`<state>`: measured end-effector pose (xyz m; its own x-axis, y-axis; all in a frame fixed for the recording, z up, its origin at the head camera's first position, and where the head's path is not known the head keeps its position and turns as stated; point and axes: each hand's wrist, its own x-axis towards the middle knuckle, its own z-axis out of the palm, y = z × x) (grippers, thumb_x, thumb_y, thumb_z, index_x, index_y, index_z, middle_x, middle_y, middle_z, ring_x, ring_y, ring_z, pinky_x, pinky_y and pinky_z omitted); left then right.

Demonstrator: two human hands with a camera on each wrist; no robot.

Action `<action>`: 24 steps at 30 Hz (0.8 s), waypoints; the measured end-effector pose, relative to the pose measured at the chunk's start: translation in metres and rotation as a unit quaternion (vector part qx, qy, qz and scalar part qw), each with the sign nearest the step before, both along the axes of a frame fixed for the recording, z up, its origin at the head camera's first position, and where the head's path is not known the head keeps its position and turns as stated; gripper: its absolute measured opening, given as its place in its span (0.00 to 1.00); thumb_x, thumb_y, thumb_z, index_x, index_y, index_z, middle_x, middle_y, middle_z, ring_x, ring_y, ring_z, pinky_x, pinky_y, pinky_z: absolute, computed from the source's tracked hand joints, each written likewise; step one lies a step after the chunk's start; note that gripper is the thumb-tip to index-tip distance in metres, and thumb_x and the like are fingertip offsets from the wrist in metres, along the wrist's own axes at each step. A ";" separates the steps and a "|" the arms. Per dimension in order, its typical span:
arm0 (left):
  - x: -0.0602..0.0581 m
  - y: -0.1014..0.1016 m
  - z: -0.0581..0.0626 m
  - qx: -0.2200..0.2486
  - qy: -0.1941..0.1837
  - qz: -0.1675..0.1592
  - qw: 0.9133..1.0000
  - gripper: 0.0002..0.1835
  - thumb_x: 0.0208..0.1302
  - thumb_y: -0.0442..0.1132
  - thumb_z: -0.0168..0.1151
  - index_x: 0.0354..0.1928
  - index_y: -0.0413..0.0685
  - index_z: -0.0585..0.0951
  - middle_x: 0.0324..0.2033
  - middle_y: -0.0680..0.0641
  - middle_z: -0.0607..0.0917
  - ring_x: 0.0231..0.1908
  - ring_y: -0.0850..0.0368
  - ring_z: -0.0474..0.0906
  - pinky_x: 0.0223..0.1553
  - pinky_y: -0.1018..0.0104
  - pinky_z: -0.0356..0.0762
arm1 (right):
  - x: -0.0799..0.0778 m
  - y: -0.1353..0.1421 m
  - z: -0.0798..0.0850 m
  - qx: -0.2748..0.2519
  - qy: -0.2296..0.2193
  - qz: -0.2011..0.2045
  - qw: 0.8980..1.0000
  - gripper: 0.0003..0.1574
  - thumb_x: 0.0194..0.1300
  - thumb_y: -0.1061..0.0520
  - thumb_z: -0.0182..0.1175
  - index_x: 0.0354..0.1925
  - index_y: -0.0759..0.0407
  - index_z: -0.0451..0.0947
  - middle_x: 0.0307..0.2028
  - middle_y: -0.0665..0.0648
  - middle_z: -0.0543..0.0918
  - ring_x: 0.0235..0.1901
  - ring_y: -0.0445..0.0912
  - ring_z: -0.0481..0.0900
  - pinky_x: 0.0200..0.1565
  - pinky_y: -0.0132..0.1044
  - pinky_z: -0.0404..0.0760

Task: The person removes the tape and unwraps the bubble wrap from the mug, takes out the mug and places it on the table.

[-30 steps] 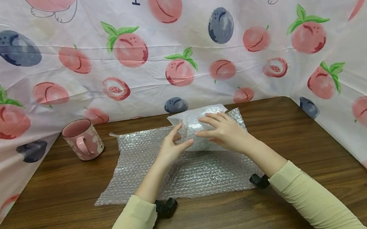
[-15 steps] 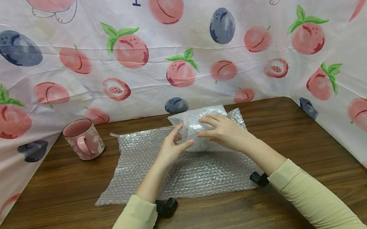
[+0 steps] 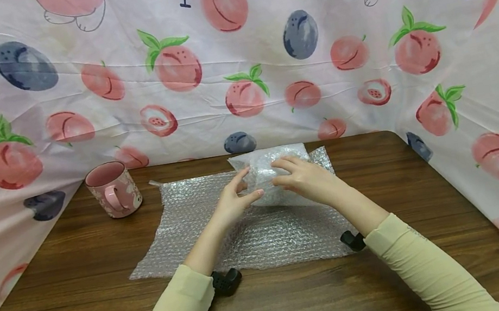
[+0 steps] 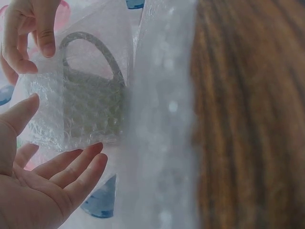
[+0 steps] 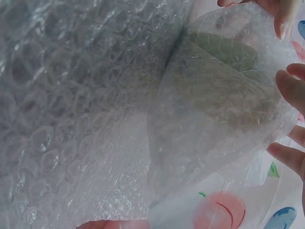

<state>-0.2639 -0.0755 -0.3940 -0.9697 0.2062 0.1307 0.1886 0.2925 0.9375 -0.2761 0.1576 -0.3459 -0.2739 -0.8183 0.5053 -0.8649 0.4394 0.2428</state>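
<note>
My left hand [image 3: 232, 202] is spread wide, thumb standing off from the fingers, just beside the near left side of the bundle [image 3: 262, 171]; my right hand [image 3: 308, 181] curves loosely at its right, fingers bent and apart. Neither has a closed grip, and whether the fingertips press the wrap I can't tell. The bundle sits between them on the far right part of the sheet [image 3: 194, 209].

I'd expect it to be light and soft outside, the film a little slippery, with something firmer within; I'd treat that as breakable. The best hold looks like a broad, gentle clasp on both sides, low on the body, rather than a pinch of loose film.

Through the cloudy bubbles shows a dull, brownish-green shape [image 4: 90, 107], topped by an arched hoop [image 4: 83, 35]. The sheet is clear, pimpled and crinkled, its edges uneven. Further out are the wood-grained table [image 3: 403, 217], a smooth pink mug [image 3: 125, 199] with a rounded handle, and the creased, fruit-printed cloth [image 3: 255, 11]
</note>
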 end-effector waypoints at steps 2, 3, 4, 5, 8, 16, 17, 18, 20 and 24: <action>0.000 0.000 0.000 0.000 0.000 0.003 1.000 0.41 0.61 0.46 0.68 0.73 0.61 0.59 0.65 0.32 0.64 0.59 0.37 0.70 0.50 0.46 0.75 | 0.001 0.000 0.000 -0.003 0.000 -0.001 1.000 0.18 0.51 0.62 0.73 0.42 0.51 0.82 0.55 0.60 0.76 0.57 0.57 0.72 0.54 0.45 0.76; 0.001 0.000 0.001 -0.001 0.000 0.003 1.000 0.41 0.61 0.46 0.68 0.73 0.62 0.59 0.65 0.33 0.65 0.58 0.37 0.70 0.50 0.46 0.75 | 0.001 0.000 -0.001 -0.005 0.001 -0.001 1.000 0.17 0.51 0.62 0.72 0.41 0.51 0.82 0.55 0.60 0.76 0.57 0.57 0.72 0.53 0.44 0.76; 0.001 0.000 0.001 -0.001 0.000 0.004 1.000 0.41 0.61 0.46 0.68 0.73 0.62 0.59 0.65 0.33 0.65 0.58 0.37 0.71 0.49 0.47 0.76 | 0.001 0.000 -0.001 -0.007 0.002 0.000 1.000 0.16 0.51 0.62 0.72 0.40 0.51 0.82 0.55 0.60 0.76 0.57 0.57 0.72 0.53 0.44 0.76; 0.001 0.001 0.001 -0.001 -0.001 0.004 1.000 0.41 0.61 0.46 0.68 0.73 0.63 0.59 0.65 0.33 0.65 0.58 0.38 0.71 0.49 0.47 0.76 | 0.001 0.000 -0.001 -0.010 0.004 0.001 1.000 0.16 0.51 0.62 0.73 0.40 0.51 0.82 0.55 0.60 0.76 0.56 0.57 0.72 0.53 0.44 0.76; 0.001 0.000 0.001 -0.003 0.001 0.003 1.000 0.41 0.61 0.46 0.68 0.73 0.64 0.59 0.65 0.33 0.65 0.57 0.38 0.72 0.48 0.47 0.76 | 0.001 0.000 -0.002 -0.018 0.008 0.005 1.000 0.15 0.51 0.62 0.73 0.38 0.52 0.82 0.54 0.60 0.76 0.56 0.58 0.73 0.52 0.44 0.77; -0.001 0.000 0.000 -0.001 0.001 0.000 1.000 0.40 0.60 0.46 0.68 0.72 0.64 0.60 0.65 0.33 0.66 0.57 0.38 0.72 0.48 0.47 0.76 | 0.003 0.002 -0.001 -0.005 0.015 -0.007 1.000 0.10 0.54 0.61 0.70 0.34 0.53 0.78 0.54 0.60 0.74 0.57 0.57 0.72 0.47 0.43 0.80; -0.001 0.000 0.000 0.000 0.001 0.000 1.000 0.40 0.60 0.46 0.68 0.72 0.65 0.60 0.65 0.33 0.66 0.57 0.38 0.72 0.48 0.47 0.76 | 0.003 0.002 -0.002 -0.004 0.014 -0.008 1.000 0.10 0.54 0.61 0.69 0.34 0.53 0.77 0.55 0.61 0.74 0.57 0.56 0.72 0.46 0.42 0.80; -0.001 0.000 0.000 0.000 0.001 -0.001 1.000 0.40 0.60 0.46 0.68 0.72 0.65 0.60 0.65 0.33 0.66 0.57 0.38 0.72 0.49 0.47 0.76 | 0.003 0.003 -0.002 -0.003 0.014 -0.009 1.000 0.11 0.54 0.61 0.69 0.34 0.53 0.77 0.55 0.61 0.74 0.56 0.56 0.72 0.44 0.42 0.81; 0.000 -0.001 0.000 0.000 0.000 -0.002 1.000 0.40 0.61 0.46 0.68 0.72 0.65 0.60 0.65 0.33 0.66 0.57 0.38 0.72 0.49 0.47 0.76 | 0.003 0.003 -0.003 -0.003 0.010 -0.012 1.000 0.12 0.54 0.62 0.69 0.36 0.53 0.77 0.55 0.62 0.73 0.56 0.56 0.72 0.40 0.42 0.82; 0.000 -0.001 0.000 0.002 -0.002 -0.003 1.000 0.40 0.61 0.46 0.68 0.72 0.65 0.60 0.64 0.32 0.65 0.57 0.37 0.72 0.49 0.47 0.76 | 0.005 0.005 -0.003 0.008 -0.015 -0.029 0.999 0.14 0.56 0.65 0.68 0.39 0.53 0.76 0.56 0.64 0.70 0.55 0.57 0.72 0.36 0.42 0.82</action>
<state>-0.2636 -0.0760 -0.3944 -0.9689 0.2114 0.1285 0.1874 0.2884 0.9390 -0.2712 0.1623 -0.3490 -0.3363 -0.8086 0.4827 -0.8451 0.4853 0.2243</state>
